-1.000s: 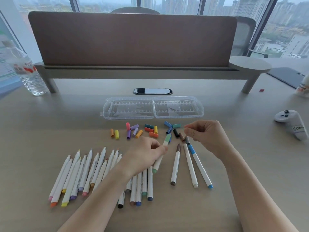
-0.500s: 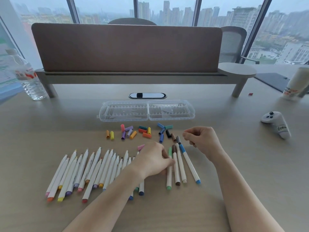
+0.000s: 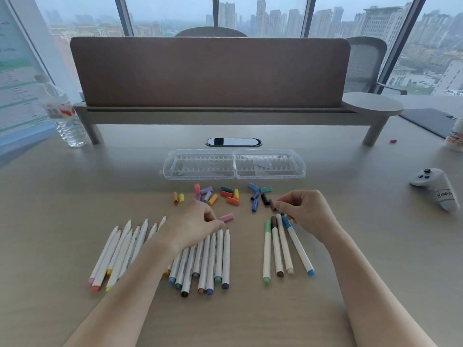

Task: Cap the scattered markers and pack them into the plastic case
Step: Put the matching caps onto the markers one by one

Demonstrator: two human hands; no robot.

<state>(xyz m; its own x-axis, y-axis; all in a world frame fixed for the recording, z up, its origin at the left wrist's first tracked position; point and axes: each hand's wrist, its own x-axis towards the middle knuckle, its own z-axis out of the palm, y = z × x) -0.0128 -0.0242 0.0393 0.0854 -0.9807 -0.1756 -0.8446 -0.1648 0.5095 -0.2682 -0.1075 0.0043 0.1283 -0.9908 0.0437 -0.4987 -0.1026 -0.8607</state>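
Markers with no caps (image 3: 160, 251) lie in a big bunch on the counter (image 3: 75, 196), toward its near edge and left of the middle; their tips point away from the person; the left hand (image 3: 193, 226) rests on top of this bunch with its fingers (image 3: 213, 217) bent down onto the tips, and you cannot tell if they pinch one; a pink cap (image 3: 227, 217) lies just beside those fingers; four capped markers (image 3: 285, 246) lie side by side to the right, with green, brown, cream and blue ends; the right hand (image 3: 304, 211) sits at the far tips of these four; its fingers are curled, with the tips pinched together over the blue marker's cap (image 3: 285, 220), touching it; loose caps (image 3: 225, 195) in many colours are scattered in a row farther back, between the hands and the plastic case (image 3: 234, 164); the case is clear, lies open and flat near the middle of the counter, and has no markers in it; a water bottle (image 3: 64, 113) stands at the far left of the counter; a white game controller (image 3: 437, 187) lies near the right edge; a brown screen (image 3: 210, 71) stands along the far side
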